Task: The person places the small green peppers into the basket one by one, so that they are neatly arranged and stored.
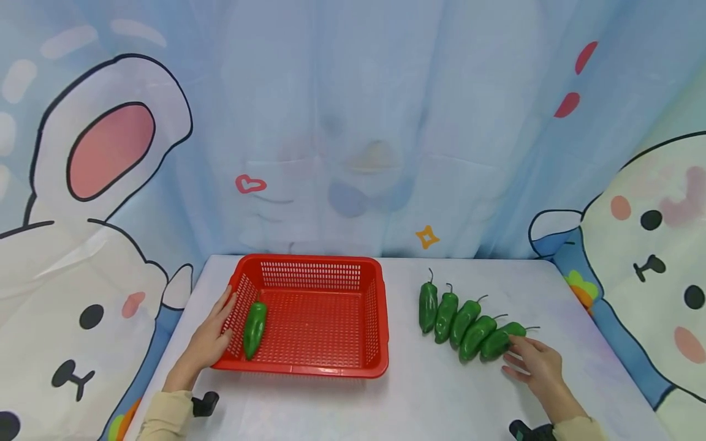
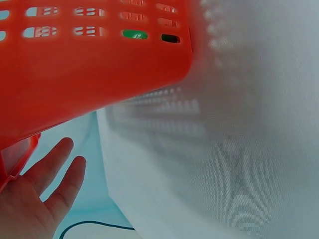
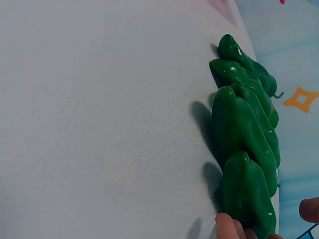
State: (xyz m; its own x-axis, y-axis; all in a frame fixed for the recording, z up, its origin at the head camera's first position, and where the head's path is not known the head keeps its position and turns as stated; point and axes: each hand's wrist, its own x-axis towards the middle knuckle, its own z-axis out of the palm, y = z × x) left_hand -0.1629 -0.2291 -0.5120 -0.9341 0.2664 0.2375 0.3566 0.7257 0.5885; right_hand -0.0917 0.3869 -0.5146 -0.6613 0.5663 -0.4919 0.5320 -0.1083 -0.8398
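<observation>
While the left hand (image 1: 212, 340) props its extended fingers against the side of a red perforated plastic basket (image 1: 314, 324), gripping nothing, the right hand (image 1: 535, 364) is at the end pepper (image 1: 499, 343) of five glossy, tapered green peppers in a slanted row. That one's half open, fingertips right at the pepper, thumb spread away; can't tell if there's contact. Another shiny green pepper (image 1: 255, 329) lies inside the basket, left side. Printing-wise, the pale blue fabric curtain (image 1: 358, 92) sports a red heart (image 1: 240, 184) and an orange four-pointed star (image 1: 427, 237).
</observation>
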